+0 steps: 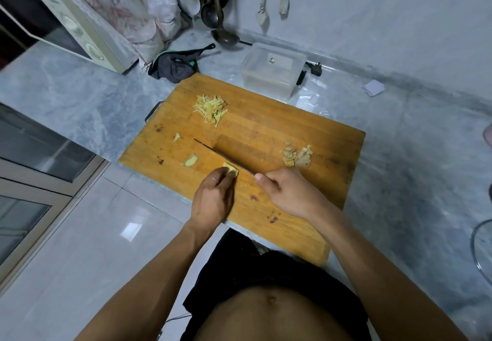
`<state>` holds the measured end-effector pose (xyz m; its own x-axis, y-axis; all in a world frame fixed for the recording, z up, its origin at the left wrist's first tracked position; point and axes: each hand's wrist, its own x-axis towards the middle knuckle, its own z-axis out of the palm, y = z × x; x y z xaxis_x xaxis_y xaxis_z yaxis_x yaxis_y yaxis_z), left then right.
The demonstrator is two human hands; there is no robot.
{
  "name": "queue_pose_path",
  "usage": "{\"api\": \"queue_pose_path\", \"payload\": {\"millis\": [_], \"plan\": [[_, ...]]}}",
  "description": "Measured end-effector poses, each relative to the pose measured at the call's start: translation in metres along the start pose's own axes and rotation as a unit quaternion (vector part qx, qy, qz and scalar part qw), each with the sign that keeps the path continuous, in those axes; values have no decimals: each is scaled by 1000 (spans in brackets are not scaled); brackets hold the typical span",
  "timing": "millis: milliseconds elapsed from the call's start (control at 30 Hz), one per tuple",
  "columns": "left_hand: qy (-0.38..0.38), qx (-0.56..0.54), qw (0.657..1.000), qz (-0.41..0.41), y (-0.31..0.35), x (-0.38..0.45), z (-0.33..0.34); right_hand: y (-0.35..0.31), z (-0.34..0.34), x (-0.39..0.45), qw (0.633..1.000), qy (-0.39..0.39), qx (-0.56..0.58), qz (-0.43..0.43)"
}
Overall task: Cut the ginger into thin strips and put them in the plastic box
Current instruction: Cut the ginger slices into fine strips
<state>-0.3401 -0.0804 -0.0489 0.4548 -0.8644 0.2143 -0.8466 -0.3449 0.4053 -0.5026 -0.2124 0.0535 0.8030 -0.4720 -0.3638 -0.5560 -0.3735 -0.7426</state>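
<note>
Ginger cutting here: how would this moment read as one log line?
step: slicing | left hand: holds ginger piece | right hand: grips knife | strips pile: on cutting board | plastic box: no ginger visible

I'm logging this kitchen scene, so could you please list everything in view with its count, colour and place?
board: one, orange wood, on grey counter
strips: one pile, pale yellow, board's far left
scraps: one pile, tan, board's right
ginger bits: two, yellow, board's left
ginger: one piece, yellow, under left fingertips
knife: one, dark blade, against the ginger
box: one, clear plastic, behind board
cloth: one, dark, left of box
microwave: one, cream, far left
ladles: two, dark, hanging at wall
plugs: two, white, hanging at wall
left hand: pinches ginger
right hand: grips knife
</note>
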Motion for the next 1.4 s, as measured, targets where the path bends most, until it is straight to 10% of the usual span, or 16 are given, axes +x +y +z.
{"api": "queue_pose_path", "payload": {"millis": [1400], "plan": [[-10, -4, 1000, 5, 5, -1, 0, -19, 22, -12, 992, 0, -116, 48]]}}
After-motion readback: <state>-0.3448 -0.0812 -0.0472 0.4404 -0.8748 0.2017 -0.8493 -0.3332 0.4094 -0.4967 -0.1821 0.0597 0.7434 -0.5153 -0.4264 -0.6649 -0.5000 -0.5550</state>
